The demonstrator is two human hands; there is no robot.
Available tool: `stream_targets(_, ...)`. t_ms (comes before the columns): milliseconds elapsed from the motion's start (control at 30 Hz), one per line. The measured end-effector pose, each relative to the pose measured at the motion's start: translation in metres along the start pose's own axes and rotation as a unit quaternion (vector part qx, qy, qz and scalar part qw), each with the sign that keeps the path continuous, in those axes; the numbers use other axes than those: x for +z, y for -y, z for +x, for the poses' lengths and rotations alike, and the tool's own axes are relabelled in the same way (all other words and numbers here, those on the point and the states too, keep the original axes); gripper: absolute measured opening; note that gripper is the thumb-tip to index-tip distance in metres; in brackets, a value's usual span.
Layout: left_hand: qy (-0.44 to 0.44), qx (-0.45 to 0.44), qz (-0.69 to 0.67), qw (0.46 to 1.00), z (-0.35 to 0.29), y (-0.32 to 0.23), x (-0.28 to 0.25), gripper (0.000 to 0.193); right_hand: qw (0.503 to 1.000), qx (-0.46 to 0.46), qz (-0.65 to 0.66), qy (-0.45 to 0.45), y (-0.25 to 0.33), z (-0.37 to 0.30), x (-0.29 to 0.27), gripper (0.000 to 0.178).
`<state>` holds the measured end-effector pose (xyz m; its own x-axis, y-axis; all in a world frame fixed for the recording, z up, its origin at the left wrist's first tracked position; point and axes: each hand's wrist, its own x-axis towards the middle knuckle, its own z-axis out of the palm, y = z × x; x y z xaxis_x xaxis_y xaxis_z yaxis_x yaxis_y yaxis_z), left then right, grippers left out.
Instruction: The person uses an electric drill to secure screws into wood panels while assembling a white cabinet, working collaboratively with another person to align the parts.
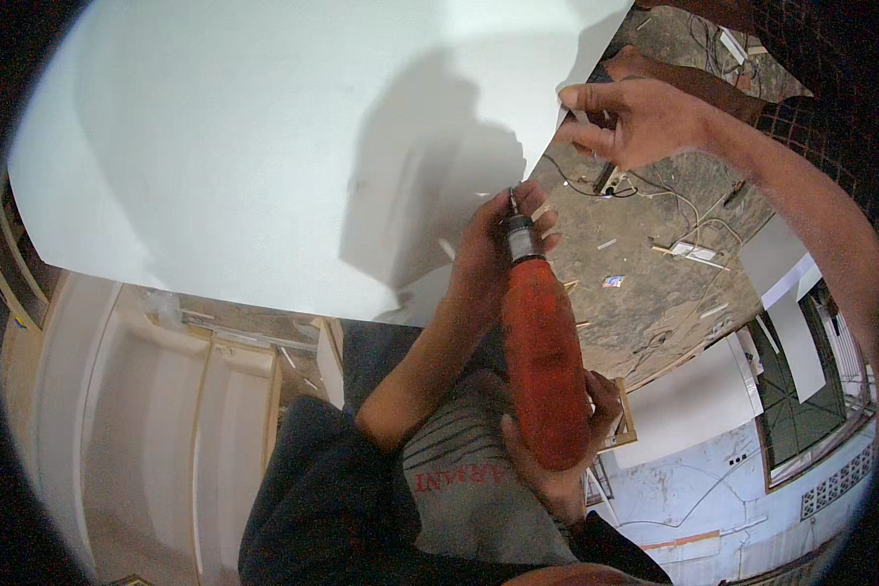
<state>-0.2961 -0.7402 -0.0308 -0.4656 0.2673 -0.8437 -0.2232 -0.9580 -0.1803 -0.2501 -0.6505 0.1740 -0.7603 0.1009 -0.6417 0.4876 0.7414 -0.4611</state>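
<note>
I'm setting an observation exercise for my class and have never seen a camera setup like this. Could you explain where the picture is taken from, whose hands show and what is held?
No robot here: a person works with two bare hands. A wide fisheye camera on their head looks down, so straight edges bend near the rim. The right hand has its grip around the rear of a red power drill. The left hand is up beside the drill's tip; whether it touches the bit is unclear. A large white panel fills the upper left, with another person's hand at its edge. Scraps lie on the floor.
</note>
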Motion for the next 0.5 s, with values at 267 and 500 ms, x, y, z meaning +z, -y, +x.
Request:
stream_targets(267,0.004,0.018,0.025,1.000,-0.006,0.006,0.004,0.038,1.000,-0.006,0.005,-0.007,-0.005,-0.005,0.001,0.090)
stream_targets(500,0.033,0.021,0.022,0.999,-0.002,0.008,0.000,0.038,1.000,-0.006,0.011,-0.009,-0.010,-0.008,0.004,0.090)
